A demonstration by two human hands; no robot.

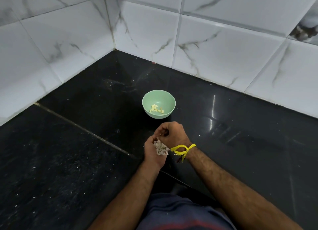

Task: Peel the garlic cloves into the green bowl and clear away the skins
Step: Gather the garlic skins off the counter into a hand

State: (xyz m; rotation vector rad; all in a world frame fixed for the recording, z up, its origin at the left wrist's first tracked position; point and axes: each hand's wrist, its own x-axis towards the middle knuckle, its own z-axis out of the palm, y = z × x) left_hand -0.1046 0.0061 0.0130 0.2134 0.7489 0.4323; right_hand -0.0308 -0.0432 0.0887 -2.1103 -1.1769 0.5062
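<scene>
A green bowl of peeled garlic cloves sits on the black surface. The left hand cups a heap of garlic skins. The right hand, fingers curled, pinches at the heap.

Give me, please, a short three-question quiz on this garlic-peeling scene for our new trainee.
1. True or false: the green bowl holds peeled cloves.
2. What does the left hand hold? A) a knife B) garlic skins C) a spoon
3. Fill in: the right hand wears a ___ thread at the wrist.

Key: 1 true; 2 B; 3 yellow.
</scene>
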